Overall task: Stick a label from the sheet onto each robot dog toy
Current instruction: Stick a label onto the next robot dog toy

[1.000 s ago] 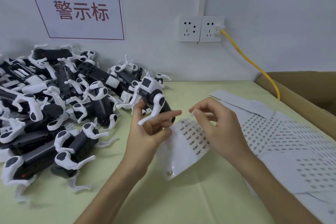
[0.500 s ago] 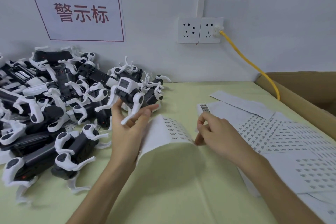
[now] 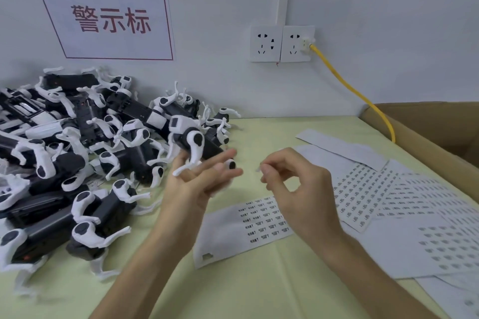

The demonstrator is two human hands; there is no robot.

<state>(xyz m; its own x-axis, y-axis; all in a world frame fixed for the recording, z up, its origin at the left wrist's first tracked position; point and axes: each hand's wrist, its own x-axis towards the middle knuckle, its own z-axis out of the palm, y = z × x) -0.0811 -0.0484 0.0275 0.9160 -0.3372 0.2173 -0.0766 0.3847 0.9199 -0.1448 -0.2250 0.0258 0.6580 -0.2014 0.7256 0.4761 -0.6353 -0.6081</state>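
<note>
My left hand [image 3: 199, 184] holds a black-and-white robot dog toy [image 3: 193, 141] above the table, fingers curled loosely around its body and legs. My right hand [image 3: 298, 189] is raised just right of it and pinches a tiny label [image 3: 259, 169] between thumb and forefinger. The label sheet [image 3: 248, 228] lies flat on the yellow-green table below both hands, with rows of small printed labels on its right part. The label and the toy are a short gap apart.
A big pile of robot dog toys [image 3: 77, 153] fills the left of the table up to the wall. More label sheets [image 3: 388, 194] spread at right. A cardboard box [image 3: 427, 134] stands at far right, with a yellow cable [image 3: 363, 96] running from the wall socket.
My right hand peeled a label off and lifted away from the sheet. The sheet, earlier curled up by my hands, now lies flat. My left hand has shifted right with the toy.
</note>
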